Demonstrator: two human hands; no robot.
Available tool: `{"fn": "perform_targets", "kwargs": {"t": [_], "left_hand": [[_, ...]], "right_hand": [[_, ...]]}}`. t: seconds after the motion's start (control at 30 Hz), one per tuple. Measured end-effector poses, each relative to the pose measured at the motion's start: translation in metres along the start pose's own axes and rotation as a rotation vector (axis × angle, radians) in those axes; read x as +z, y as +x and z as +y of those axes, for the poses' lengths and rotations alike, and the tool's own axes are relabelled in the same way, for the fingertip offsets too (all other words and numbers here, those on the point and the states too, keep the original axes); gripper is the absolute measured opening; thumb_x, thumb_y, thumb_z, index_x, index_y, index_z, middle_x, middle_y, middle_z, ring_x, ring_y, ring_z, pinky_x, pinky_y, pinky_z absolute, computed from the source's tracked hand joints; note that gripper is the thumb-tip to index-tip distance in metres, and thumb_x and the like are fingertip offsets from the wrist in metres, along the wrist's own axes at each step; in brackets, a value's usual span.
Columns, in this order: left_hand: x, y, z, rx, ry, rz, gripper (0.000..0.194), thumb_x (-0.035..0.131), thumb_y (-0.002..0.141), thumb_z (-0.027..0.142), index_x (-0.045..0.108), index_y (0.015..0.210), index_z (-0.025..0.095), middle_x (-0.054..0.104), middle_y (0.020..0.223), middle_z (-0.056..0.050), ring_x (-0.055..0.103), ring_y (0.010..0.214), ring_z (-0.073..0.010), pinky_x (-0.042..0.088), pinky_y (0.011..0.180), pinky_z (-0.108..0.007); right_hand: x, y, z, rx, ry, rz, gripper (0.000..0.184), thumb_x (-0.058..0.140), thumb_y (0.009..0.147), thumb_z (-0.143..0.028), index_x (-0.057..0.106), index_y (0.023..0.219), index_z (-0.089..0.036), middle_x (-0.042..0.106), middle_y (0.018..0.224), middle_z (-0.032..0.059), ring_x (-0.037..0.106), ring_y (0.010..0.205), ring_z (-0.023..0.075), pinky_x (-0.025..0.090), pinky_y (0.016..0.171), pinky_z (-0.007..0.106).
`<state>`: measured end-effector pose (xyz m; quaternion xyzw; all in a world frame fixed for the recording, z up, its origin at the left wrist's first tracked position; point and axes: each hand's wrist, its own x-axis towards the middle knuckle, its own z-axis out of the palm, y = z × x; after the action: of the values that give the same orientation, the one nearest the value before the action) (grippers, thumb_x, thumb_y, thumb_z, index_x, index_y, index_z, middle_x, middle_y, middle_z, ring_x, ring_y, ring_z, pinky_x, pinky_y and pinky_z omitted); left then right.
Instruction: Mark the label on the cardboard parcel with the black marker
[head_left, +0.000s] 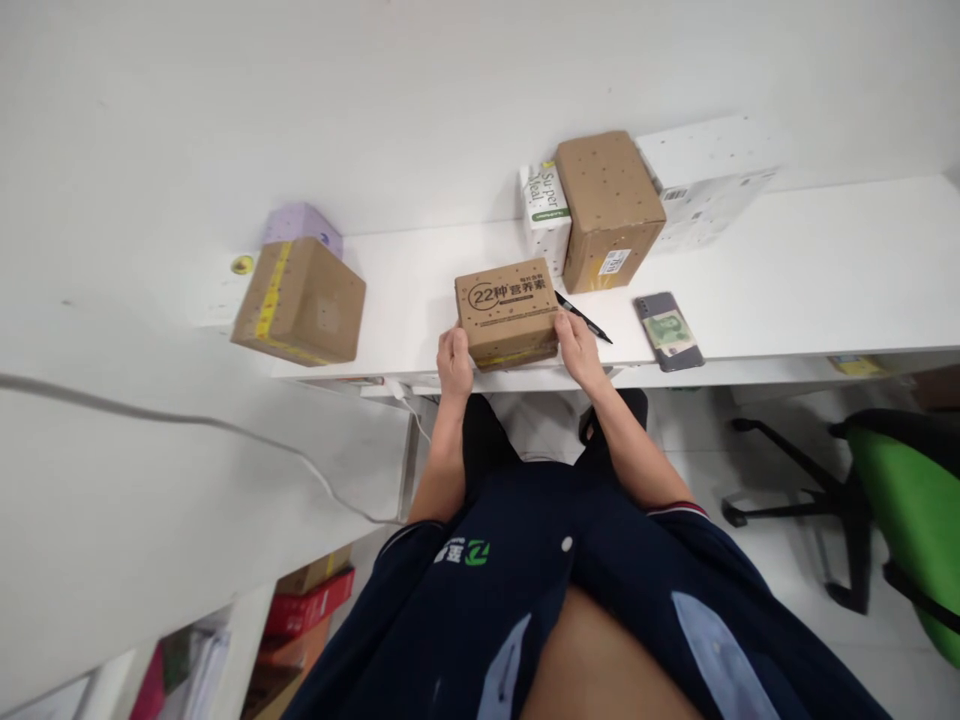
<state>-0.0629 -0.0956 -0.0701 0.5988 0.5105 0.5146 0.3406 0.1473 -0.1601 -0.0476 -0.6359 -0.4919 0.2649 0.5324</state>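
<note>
A small brown cardboard box (507,306) with black printed characters on its lid sits near the front edge of the white table (810,270). My left hand (454,363) grips its left front corner and my right hand (576,345) holds its right side. A black pen (583,318) lies on the table just right of the box, close to my right hand.
A larger brown box (300,300) with yellow tape stands at the left, a lilac box (301,222) behind it. Behind the small box stand a white carton (546,210), a brown parcel (609,208) and a white box (705,180). A phone (669,331) lies to the right. A green chair (900,510) stands on the floor at right.
</note>
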Motion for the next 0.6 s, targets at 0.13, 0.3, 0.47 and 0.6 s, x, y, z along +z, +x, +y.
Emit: {"fn": "perform_targets", "kwargs": {"t": [0.13, 0.3, 0.47, 0.6], "left_hand": [[0.002, -0.001, 0.003, 0.024, 0.009, 0.035, 0.064, 0.039, 0.088, 0.076, 0.068, 0.089, 0.018, 0.065, 0.096, -0.008, 0.062, 0.098, -0.0213, 0.049, 0.098, -0.038], [0.001, -0.003, -0.010, -0.078, -0.101, -0.019, 0.066, 0.036, 0.088, 0.076, 0.067, 0.105, 0.020, 0.065, 0.113, -0.011, 0.061, 0.110, -0.0217, 0.051, 0.094, -0.035], [-0.001, -0.012, -0.033, -0.174, -0.229, -0.136, 0.078, 0.031, 0.082, 0.085, 0.064, 0.116, 0.023, 0.064, 0.125, -0.013, 0.060, 0.119, -0.0230, 0.050, 0.099, -0.038], [-0.004, -0.017, -0.042, -0.071, -0.176, -0.207, 0.075, 0.035, 0.081, 0.085, 0.068, 0.110, 0.024, 0.064, 0.122, -0.012, 0.052, 0.129, -0.0251, 0.038, 0.115, -0.045]], "right_hand": [[0.004, 0.000, 0.003, 0.008, 0.013, 0.025, 0.072, 0.031, 0.090, -0.077, 0.071, 0.117, -0.023, 0.071, 0.114, 0.0098, 0.059, 0.106, 0.0279, 0.046, 0.099, 0.046], [0.004, -0.005, 0.009, -0.006, 0.075, 0.012, 0.069, 0.029, 0.091, -0.075, 0.069, 0.121, -0.027, 0.068, 0.123, 0.0071, 0.055, 0.118, 0.0286, 0.042, 0.107, 0.048], [0.003, -0.016, 0.036, 0.001, 0.105, -0.109, 0.070, 0.030, 0.091, -0.075, 0.059, 0.135, -0.029, 0.060, 0.135, 0.0070, 0.047, 0.133, 0.0268, 0.035, 0.116, 0.047], [0.006, -0.021, 0.059, -0.027, 0.050, -0.188, 0.072, 0.055, 0.083, -0.071, 0.053, 0.140, -0.027, 0.057, 0.134, 0.0105, 0.051, 0.124, 0.0289, 0.041, 0.109, 0.049]]}}
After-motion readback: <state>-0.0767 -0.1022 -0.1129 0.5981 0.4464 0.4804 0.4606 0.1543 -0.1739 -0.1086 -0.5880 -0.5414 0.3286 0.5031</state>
